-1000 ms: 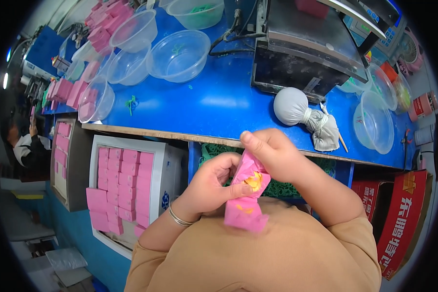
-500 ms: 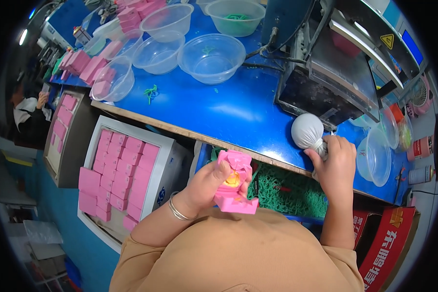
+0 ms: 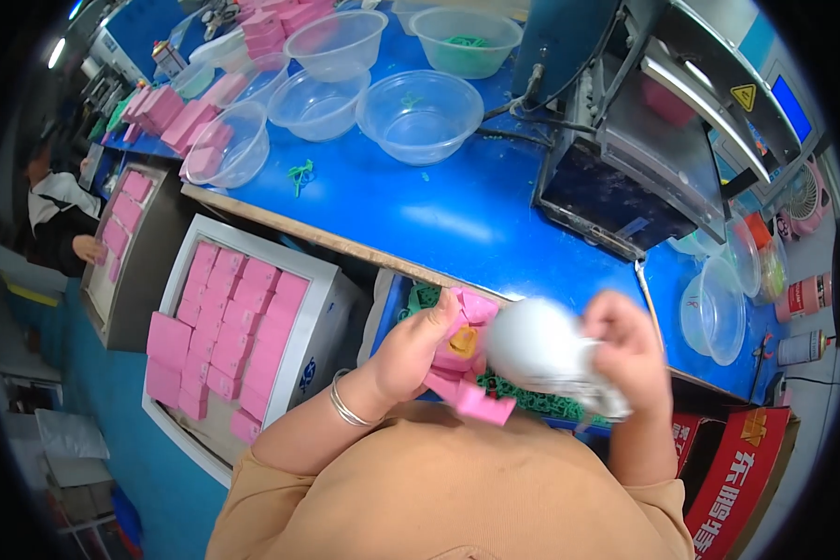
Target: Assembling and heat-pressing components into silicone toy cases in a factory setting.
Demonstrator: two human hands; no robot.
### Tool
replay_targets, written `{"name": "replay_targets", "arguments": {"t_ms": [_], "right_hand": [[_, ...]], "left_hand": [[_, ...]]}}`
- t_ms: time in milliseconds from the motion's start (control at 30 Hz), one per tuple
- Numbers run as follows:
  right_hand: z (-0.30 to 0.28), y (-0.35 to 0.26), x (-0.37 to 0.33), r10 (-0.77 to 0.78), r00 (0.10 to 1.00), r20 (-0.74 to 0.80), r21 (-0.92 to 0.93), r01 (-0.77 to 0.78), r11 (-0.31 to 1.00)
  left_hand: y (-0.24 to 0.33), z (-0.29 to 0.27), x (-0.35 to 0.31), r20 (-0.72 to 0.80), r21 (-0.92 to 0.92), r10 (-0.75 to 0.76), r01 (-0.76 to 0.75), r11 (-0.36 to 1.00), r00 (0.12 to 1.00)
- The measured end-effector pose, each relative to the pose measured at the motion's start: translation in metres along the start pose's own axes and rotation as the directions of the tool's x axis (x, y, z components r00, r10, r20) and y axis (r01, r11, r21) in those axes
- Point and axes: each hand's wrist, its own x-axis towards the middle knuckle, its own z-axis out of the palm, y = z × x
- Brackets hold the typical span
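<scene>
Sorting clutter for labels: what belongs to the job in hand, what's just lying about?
Job, judging by use:
open pink box, in left grip
pale ball-ended bundle, in right grip

Probably just lying about:
pink fan
red carton
spray can

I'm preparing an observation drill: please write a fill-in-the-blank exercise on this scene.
The left hand holds an open box coloured ____.
The right hand holds a pale bundle whose head is ____ in shape.
Silvery jewellery is worn on the ____.
The tabletop is ____.
Missing words: pink; round; left wrist; blue.
</scene>
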Motion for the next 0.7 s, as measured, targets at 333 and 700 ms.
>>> {"name": "replay_targets", "arguments": {"t_ms": [333,700], "right_hand": [[-0.001,0.013,0.002,-0.170,0.971,-0.170,-0.264,0.122,0.957],[0.023,0.003,0.013,-0.472,0.839,0.272,-0.780,0.479,0.403]], "left_hand": [[0.000,0.006,-0.004,0.094,0.152,-0.033,0.018,0.988,0.995],[-0.005,0.010,0.004,0.199,0.214,0.203,-0.245,0.946,0.959]]}}
